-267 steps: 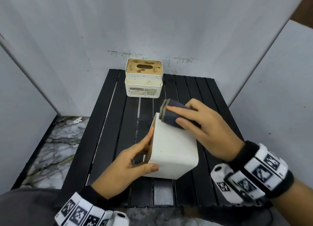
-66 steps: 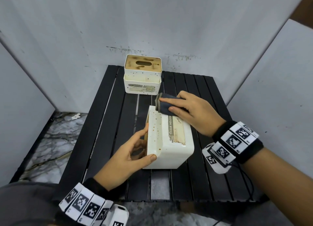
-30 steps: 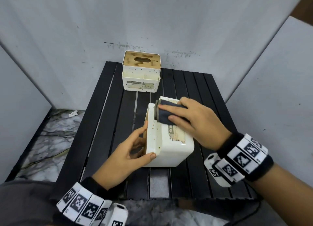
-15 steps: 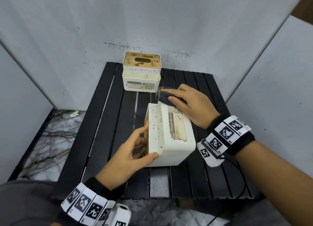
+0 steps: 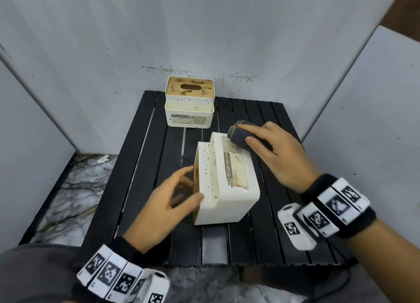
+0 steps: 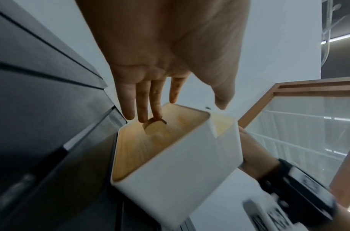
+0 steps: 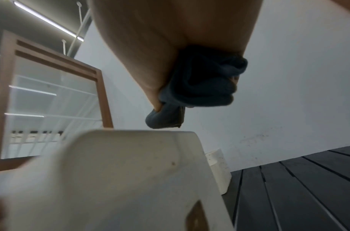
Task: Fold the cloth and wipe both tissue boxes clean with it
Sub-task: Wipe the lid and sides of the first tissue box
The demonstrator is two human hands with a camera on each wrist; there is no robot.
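Note:
The near tissue box [image 5: 227, 180] lies on its side mid-table, white with brown specks and a stained label facing up. My left hand [image 5: 179, 189] is at its wooden lid side. In the left wrist view the fingers [image 6: 148, 101] are straight, tips on the lid [image 6: 160, 140] by the slot, with the thumb near the box's upper edge. My right hand [image 5: 277, 152] grips the folded dark cloth [image 5: 241, 136] and presses it on the far end of the upward face. The second tissue box [image 5: 189, 107] stands upright at the back, its lid stained.
The black slatted table [image 5: 272, 234] is closed in by white panels at the back and on both sides. A marble floor [image 5: 68, 189] shows past the left edge. Bare slats run right of the near box and between the two boxes.
Over the last second the right hand slid the cloth from the middle of the box's upward face to its far end. The left hand stayed at the lid side, its thumb shifting slightly.

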